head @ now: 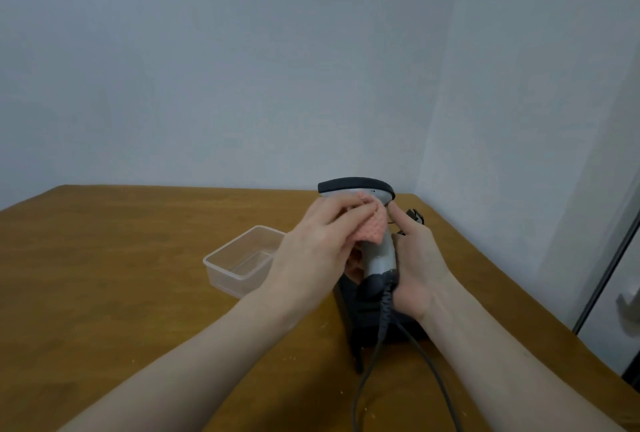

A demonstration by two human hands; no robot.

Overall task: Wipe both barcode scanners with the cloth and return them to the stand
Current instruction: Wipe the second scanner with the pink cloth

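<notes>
A grey barcode scanner [379,258] with a black top is held upright above the table, its head pointing sideways. My right hand [419,265] grips its handle, the index finger raised near the trigger. My left hand [318,241] presses a pink cloth [372,229] against the neck of the scanner just under its head. Directly beneath the scanner is a black stand [360,320], largely hidden by my hands. The scanner's grey cable [381,345] runs down toward the table's near edge. A second scanner is not clearly visible.
A clear plastic container [239,258] sits on the wooden table [138,275] left of my hands. Something small and dark [414,215] lies near the far right corner. White walls stand close behind and to the right.
</notes>
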